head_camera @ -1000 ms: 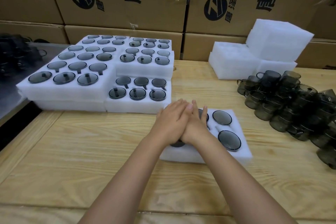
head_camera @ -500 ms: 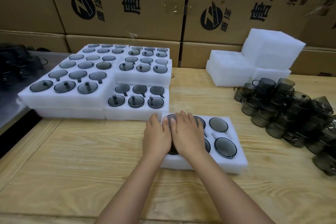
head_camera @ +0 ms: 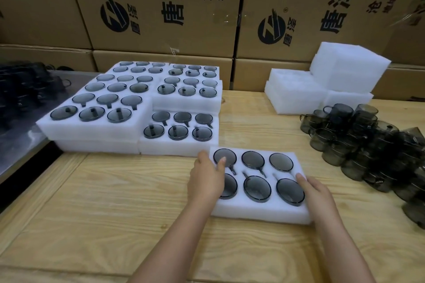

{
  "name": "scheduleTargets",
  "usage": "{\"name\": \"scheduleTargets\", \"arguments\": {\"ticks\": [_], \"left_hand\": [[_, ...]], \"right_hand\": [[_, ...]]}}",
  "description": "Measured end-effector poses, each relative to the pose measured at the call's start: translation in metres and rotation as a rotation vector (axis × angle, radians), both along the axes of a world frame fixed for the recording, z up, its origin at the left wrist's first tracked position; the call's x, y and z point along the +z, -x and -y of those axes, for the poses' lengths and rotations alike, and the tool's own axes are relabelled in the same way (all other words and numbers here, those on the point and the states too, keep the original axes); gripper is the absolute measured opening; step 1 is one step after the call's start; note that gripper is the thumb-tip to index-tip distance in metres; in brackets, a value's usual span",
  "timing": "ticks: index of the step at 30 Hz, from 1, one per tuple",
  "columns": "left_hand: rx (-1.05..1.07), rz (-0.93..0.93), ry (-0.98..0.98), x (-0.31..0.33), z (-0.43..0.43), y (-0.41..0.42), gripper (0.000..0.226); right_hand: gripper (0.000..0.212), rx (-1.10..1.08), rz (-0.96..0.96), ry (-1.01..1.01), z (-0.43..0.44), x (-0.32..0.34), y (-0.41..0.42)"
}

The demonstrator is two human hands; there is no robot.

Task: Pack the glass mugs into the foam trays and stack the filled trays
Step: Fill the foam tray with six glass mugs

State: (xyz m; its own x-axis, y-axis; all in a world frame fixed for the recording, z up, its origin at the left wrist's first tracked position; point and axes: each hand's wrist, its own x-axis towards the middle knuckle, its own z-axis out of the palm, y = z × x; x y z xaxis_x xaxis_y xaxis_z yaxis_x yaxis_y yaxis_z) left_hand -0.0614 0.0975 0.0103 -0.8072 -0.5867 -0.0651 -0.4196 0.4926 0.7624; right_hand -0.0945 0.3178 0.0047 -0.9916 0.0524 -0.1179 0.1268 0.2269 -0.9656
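Hands gripping tray, one mug half covered

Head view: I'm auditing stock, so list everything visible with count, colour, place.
Near white foam tray: one, white, table front centre.
Smoky grey glass mugs in it: six, grey, all slots filled.
Filled foam trays: several stacks, white, left rear.
Empty foam trays: a few, white, right rear.
Loose glass mugs: heap, smoky grey, right.
Cardboard boxes: several, brown, behind.
Wooden table: one, light.
Hands: left hand and right hand, gripping the near tray's sides.
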Motion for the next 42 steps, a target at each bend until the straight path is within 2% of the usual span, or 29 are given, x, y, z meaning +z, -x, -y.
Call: {"name": "scheduleTargets", "arguments": {"ticks": [1,3,4,10,17,19,22,24,28,31,36,40,42], "left_hand": [[0.048,-0.062,-0.189,-0.002,0.003,-0.001,0.048],[0.15,-0.25,-0.603,-0.006,0.007,-0.011,0.029],[0.162,-0.342,-0.707,-0.01,0.007,-0.017,0.022],[-0.07,-0.624,-0.801,-0.024,0.009,-0.041,0.029],[-0.242,-0.793,-0.954,0.003,0.024,-0.043,0.054],[-0.223,-0.896,-0.901,0.021,0.041,-0.041,0.054],[-0.267,-0.966,-0.741,0.042,0.065,-0.039,0.057],[-0.22,-0.945,-0.596,0.049,0.079,-0.037,0.057],[0.093,-0.869,-0.171,0.044,0.112,-0.027,0.029],[0.135,-0.808,-0.029,0.038,0.125,-0.017,0.023],[0.153,-0.77,0.126,0.028,0.135,-0.004,0.018],[0.126,-0.727,0.285,0.019,0.134,-0.001,0.017],[0.194,-0.728,0.41,0.017,0.121,0.0,0.022]], "right_hand": [[0.016,0.027,-0.002,0.105,-0.003,-0.003,-0.003],[0.03,0.127,-0.037,0.24,-0.01,-0.01,-0.008],[0.037,0.177,-0.063,0.28,-0.014,-0.012,-0.011],[0.042,0.32,-0.152,0.472,-0.01,-0.014,-0.022],[0.044,0.096,-0.107,0.633,0.017,0.0,-0.031],[0.041,0.072,-0.08,0.714,0.032,0.014,-0.024],[0.022,0.052,-0.035,0.762,0.066,0.038,-0.001],[0.02,0.063,-0.039,0.764,0.093,0.054,0.018],[0.022,0.099,-0.073,0.705,0.143,0.072,0.048],[0.02,0.111,-0.082,0.639,0.17,0.069,0.062],[0.019,0.095,-0.032,0.656,0.206,0.05,0.071],[0.035,0.007,0.008,0.401,0.219,0.033,0.077],[0.033,0.015,-0.051,0.331,0.22,0.031,0.08]]}}
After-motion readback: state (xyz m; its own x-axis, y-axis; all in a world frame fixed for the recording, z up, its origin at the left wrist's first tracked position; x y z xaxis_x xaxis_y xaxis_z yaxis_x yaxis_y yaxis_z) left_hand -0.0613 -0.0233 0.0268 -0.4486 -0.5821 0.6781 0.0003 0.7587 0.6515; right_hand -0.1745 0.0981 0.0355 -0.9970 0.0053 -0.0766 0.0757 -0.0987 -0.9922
